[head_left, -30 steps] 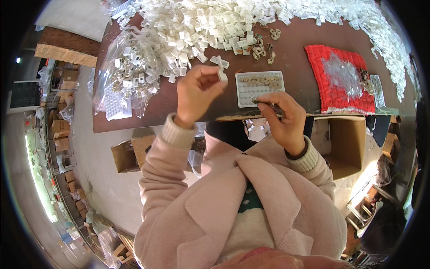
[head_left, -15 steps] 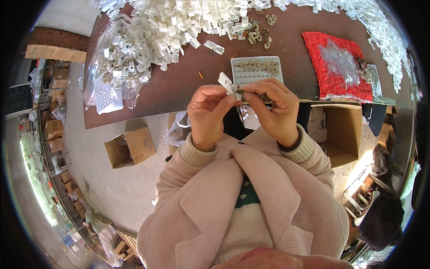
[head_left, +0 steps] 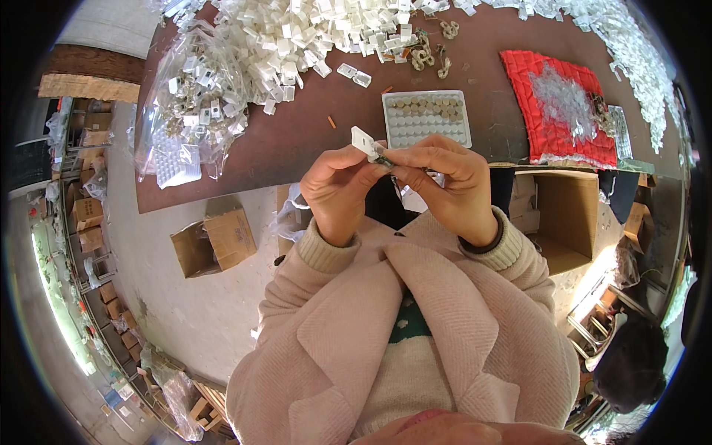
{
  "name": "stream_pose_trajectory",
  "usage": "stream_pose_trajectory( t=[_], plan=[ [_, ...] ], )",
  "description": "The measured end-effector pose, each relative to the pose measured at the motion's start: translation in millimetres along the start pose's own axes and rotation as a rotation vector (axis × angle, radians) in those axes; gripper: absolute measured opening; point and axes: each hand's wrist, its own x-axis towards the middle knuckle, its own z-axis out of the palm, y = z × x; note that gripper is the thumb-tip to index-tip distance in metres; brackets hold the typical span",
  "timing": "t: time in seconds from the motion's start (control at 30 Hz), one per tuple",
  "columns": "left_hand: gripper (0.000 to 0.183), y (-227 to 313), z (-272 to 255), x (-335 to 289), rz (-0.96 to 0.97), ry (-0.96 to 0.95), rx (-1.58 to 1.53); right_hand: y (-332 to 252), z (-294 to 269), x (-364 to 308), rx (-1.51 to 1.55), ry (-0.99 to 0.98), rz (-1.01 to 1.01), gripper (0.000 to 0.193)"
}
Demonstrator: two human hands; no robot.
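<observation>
My left hand [head_left: 334, 187] pinches a small white plastic casing [head_left: 363, 141], whose flat flap sticks up above the fingertips. Thumb and forefinger of my right hand [head_left: 449, 184] close on a small dark greenish part [head_left: 383, 160] at the casing's lower end. The fingers hide most of that part, so its kind is unclear. Both hands meet just off the near edge of the brown table [head_left: 297, 148]. Beyond them lies a white tray [head_left: 419, 136] with wells; tan round pieces fill its far rows.
A heap of white casings [head_left: 297, 37] covers the far side. At left is a clear plastic bag [head_left: 167, 122] of casings. A red quilted cloth [head_left: 517, 78] bears clear small parts [head_left: 560, 100]. Coiled wires [head_left: 423, 55] lie behind the tray. Cardboard boxes [head_left: 230, 237] [head_left: 567, 215] stand below.
Both hands have come slightly lower and leftward, toward my body. The casing moved with them, and my right fingertips now sit closer against the small dark part.
</observation>
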Motion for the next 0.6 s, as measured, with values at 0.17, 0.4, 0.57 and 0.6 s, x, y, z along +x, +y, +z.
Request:
stream_pose_trajectory(
  t=[0.17, 0.4, 0.57, 0.6],
  plan=[
    [0.026, 3.5, -6.4, -0.2, -0.008, -0.042, 0.167, -1.7, -3.5, 0.7, -0.095, -0.043, 0.005, 0.028],
    [0.020, 0.2, -1.8, 0.4, -0.060, 0.058, -0.022, -3.6, 4.0, 4.5, -0.162, -0.058, -0.043, 0.029],
    [0.018, 6.0, 0.2, 1.2, -0.252, 0.151, -0.181, -6.2, -6.9, 14.0, -0.195, -0.036, -0.113, 0.024],
    [0.018, 6.7, -0.2, 1.4, -0.265, 0.128, -0.199, -5.8, -8.8, 16.6, -0.293, -0.027, -0.178, 0.023]
  ],
)
